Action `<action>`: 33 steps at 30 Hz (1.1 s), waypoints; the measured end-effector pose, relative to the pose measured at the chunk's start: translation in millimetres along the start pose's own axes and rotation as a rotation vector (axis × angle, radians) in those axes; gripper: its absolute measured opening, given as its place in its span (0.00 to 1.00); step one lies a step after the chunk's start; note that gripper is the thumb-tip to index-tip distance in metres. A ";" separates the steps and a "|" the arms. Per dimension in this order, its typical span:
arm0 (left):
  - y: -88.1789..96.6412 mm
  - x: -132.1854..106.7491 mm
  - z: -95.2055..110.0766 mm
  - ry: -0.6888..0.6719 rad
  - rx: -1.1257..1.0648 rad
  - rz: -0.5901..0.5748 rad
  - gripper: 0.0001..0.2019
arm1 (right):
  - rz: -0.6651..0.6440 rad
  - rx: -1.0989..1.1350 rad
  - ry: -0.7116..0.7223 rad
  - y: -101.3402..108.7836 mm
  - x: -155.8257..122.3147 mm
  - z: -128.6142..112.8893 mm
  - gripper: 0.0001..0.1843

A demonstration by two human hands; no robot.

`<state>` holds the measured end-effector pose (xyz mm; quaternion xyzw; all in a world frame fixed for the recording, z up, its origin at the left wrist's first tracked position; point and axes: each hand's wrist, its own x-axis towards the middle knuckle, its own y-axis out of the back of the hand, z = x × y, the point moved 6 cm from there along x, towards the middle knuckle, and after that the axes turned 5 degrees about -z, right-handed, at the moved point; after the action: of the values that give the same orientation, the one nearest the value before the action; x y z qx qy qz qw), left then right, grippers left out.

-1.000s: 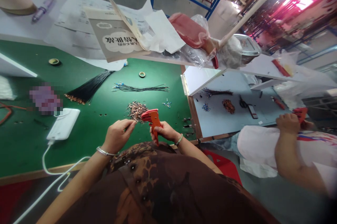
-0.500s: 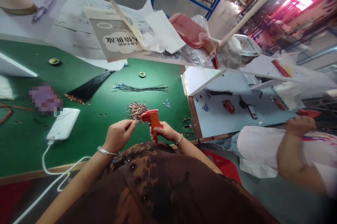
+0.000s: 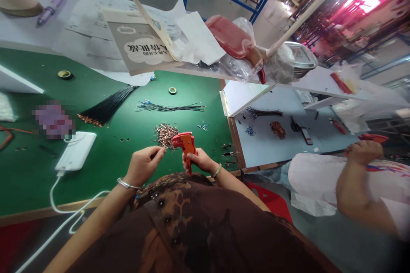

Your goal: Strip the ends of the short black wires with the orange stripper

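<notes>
My right hand (image 3: pixel 201 160) is closed around the handles of a red and orange wire stripper (image 3: pixel 187 141), its jaws pointing left. Just left of the jaws, the thumb and fingers of my left hand (image 3: pixel 145 164) are pinched together; whatever they hold is too small to make out. Behind the stripper's head lies a pile of short copper-coloured pieces (image 3: pixel 165 134). Farther back is a loose bundle of thin black wires (image 3: pixel 173 107) with blue ends. A few small blue-and-silver pieces (image 3: pixel 203 126) lie to the right of the pile.
A thick black wire bundle (image 3: pixel 107 106), a tape roll (image 3: pixel 172 90) and a white power bank (image 3: pixel 76 151) with a cable lie on the green table (image 3: pixel 109 183). Papers (image 3: pixel 89 21) overhang a shelf. At right, a co-worker's hand (image 3: pixel 365 152) holds a red tool beside another table.
The wire stripper has tilted slightly in my right hand and its handles look closer together. My left hand stays pinched in nearly the same place.
</notes>
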<state>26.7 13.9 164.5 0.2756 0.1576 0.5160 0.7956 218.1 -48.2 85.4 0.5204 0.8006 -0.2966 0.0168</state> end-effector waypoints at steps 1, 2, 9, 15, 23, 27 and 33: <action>0.5 -0.1 -0.3 0.007 -0.008 0.008 0.20 | -0.027 0.016 -0.005 -1.4 -0.3 0.0 0.30; 1.0 0.0 -0.5 0.013 -0.015 0.013 0.20 | -0.054 0.030 -0.007 -2.8 -0.6 -0.1 0.30; -1.5 0.6 -1.0 0.024 -0.003 -0.018 0.20 | -0.127 0.045 0.004 -8.0 -0.1 2.4 0.31; -3.3 0.0 -2.9 0.022 -0.005 -0.037 0.20 | -0.082 0.005 0.005 -8.0 -0.9 -1.7 0.29; -3.3 1.3 -0.4 0.017 -0.025 -0.050 0.20 | 0.051 -0.034 -0.037 -2.8 -0.9 5.0 0.29; -3.9 -0.1 -2.2 0.011 -0.032 -0.058 0.20 | 0.072 -0.017 -0.040 -4.7 -1.2 8.4 0.28; -5.8 -4.2 -8.5 0.001 -0.043 -0.061 0.20 | 0.023 -0.048 -0.016 -8.9 -1.6 7.3 0.30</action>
<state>24.7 10.6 154.1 0.2534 0.1550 0.4947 0.8167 209.2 -55.7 84.1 0.5266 0.8013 -0.2813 0.0393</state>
